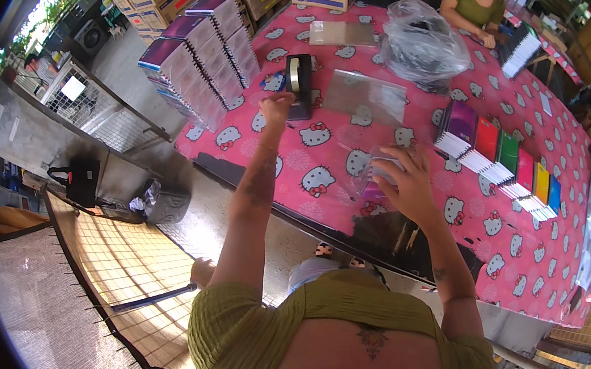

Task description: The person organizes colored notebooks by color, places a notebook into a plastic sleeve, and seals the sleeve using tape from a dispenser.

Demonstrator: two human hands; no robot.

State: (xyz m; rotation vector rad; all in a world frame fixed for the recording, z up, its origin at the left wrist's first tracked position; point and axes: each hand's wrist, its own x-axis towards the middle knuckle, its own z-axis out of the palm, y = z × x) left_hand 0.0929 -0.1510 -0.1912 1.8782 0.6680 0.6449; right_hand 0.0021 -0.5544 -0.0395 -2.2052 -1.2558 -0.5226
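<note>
Olive-green ribbed top point(366, 293), short sleeves point(236, 337), dark chest tattoo point(373, 341)

- Spreading pink with white cat faces and red bows across the tablecloth point(307, 160)
- Running purple, red, green, pink, yellow, blue along the notebook row point(507, 151)
- Showing black on the tape dispenser point(308, 88)
- Peeking purple from the packet point(372, 190)
- Wearing olive green, ribbed top point(355, 293)
</note>
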